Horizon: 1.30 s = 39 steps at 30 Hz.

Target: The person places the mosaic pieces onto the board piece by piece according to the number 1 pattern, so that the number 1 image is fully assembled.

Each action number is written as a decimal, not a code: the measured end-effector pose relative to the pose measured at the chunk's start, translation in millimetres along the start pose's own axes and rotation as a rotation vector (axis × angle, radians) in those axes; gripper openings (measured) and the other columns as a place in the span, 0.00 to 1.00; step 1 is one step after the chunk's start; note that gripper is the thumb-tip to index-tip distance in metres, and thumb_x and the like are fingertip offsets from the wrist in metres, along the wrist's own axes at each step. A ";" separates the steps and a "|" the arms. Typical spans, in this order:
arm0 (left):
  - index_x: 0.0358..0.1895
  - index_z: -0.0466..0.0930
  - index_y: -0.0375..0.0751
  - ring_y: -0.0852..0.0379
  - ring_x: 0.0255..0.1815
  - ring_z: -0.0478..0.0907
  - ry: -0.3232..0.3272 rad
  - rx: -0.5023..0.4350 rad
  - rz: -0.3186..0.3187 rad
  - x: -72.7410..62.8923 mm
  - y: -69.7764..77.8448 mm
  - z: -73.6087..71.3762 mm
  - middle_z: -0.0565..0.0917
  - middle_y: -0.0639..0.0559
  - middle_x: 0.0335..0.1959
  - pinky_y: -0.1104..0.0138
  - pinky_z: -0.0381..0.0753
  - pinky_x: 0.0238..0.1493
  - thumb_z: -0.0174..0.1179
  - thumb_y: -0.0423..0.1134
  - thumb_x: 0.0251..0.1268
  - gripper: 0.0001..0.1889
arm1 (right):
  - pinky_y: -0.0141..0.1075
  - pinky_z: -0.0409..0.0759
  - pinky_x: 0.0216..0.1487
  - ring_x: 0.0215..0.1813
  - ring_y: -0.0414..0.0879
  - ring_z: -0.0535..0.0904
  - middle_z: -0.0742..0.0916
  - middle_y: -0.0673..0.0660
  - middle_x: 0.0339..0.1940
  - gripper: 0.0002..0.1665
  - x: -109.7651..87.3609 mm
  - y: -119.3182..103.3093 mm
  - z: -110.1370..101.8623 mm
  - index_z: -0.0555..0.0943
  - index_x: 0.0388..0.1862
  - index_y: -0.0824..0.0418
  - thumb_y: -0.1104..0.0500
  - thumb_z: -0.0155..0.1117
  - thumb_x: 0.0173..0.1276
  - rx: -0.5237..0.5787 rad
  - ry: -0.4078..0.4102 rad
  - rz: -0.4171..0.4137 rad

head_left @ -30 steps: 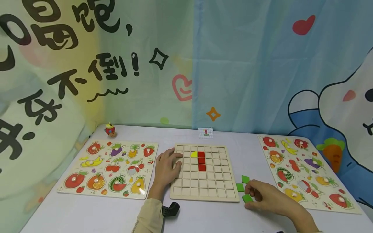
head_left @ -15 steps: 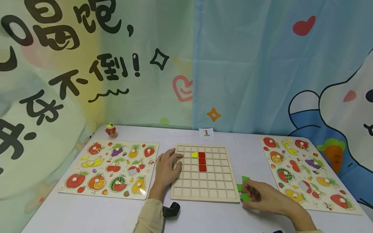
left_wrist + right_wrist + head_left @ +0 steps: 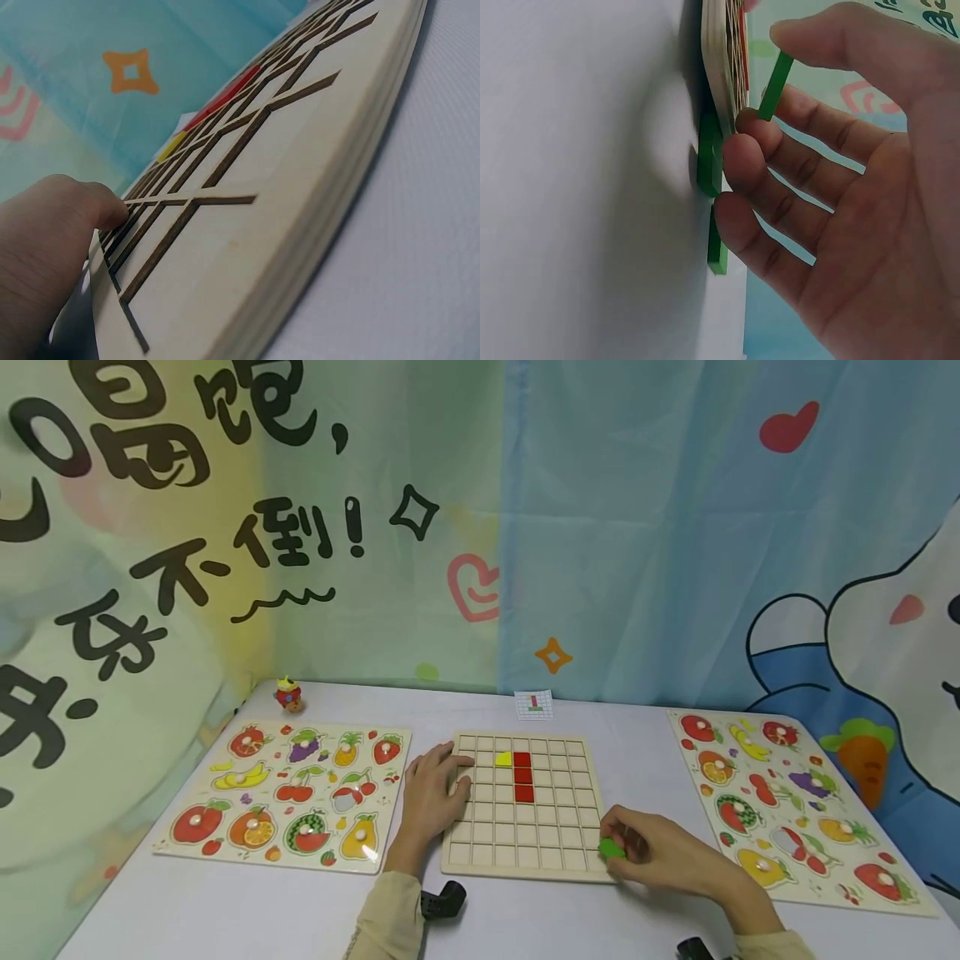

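A wooden grid board (image 3: 555, 835) lies mid-table, with three red squares (image 3: 522, 777) in a column and a yellow piece (image 3: 503, 759) left of the top one. My left hand (image 3: 435, 793) rests on the board's left edge, fingers relaxed; its thumb (image 3: 67, 210) shows over the grid in the left wrist view. At the board's lower right corner, my right hand (image 3: 660, 852) pinches a green square tile (image 3: 777, 86) between thumb and fingertips. Beneath those fingers, one green tile (image 3: 709, 157) and another green tile (image 3: 718, 247) lie on the table, hidden by the hand in the head view.
Fruit puzzle boards flank the grid, a left puzzle (image 3: 277, 793) and a right puzzle (image 3: 802, 810). Behind the grid lies a small printed card (image 3: 533, 705). A little toy figure (image 3: 288, 695) stands at the back left corner. A printed curtain (image 3: 637, 527) hangs behind the table.
My right hand has moved left to the board's corner, lifting one green tile from the group beside the board. The left hand stays on the board's left edge.
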State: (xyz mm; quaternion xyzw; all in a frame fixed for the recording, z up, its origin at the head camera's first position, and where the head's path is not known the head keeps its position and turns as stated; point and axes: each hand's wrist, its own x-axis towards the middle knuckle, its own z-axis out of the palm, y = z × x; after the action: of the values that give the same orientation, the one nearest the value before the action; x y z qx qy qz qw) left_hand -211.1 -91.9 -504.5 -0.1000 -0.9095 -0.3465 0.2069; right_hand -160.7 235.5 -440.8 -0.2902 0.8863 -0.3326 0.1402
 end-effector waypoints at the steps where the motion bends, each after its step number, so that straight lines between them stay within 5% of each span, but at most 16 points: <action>1: 0.44 0.84 0.48 0.44 0.65 0.69 0.000 -0.001 0.000 0.0 0.3 -0.2 0.76 0.40 0.60 0.44 0.58 0.65 0.57 0.39 0.57 0.12 | 0.29 0.70 0.27 0.28 0.35 0.72 0.77 0.46 0.26 0.15 1.6 -0.4 0.3 0.73 0.40 0.53 0.53 0.67 0.59 -0.001 0.003 -0.005; 20: 0.43 0.84 0.49 0.44 0.65 0.70 0.016 0.016 0.010 -0.2 -0.5 1.1 0.77 0.41 0.59 0.43 0.59 0.64 0.57 0.38 0.56 0.12 | 0.27 0.72 0.28 0.29 0.36 0.71 0.77 0.47 0.31 0.23 28.0 -8.0 8.1 0.73 0.53 0.57 0.56 0.67 0.60 -0.042 0.054 0.007; 39: 0.43 0.84 0.49 0.44 0.65 0.70 0.014 0.006 0.004 0.0 0.2 1.2 0.77 0.41 0.59 0.43 0.59 0.64 0.57 0.38 0.56 0.12 | 0.27 0.71 0.30 0.30 0.36 0.71 0.79 0.45 0.36 0.21 52.5 -14.3 19.3 0.78 0.52 0.56 0.53 0.68 0.60 -0.114 0.128 -0.042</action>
State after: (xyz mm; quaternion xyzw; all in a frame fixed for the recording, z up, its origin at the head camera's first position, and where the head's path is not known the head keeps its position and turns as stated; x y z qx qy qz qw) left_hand -211.4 -91.0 -505.2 -0.0989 -0.9087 -0.3442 0.2143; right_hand -187.7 185.1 -448.4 -0.2944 0.9047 -0.3021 0.0596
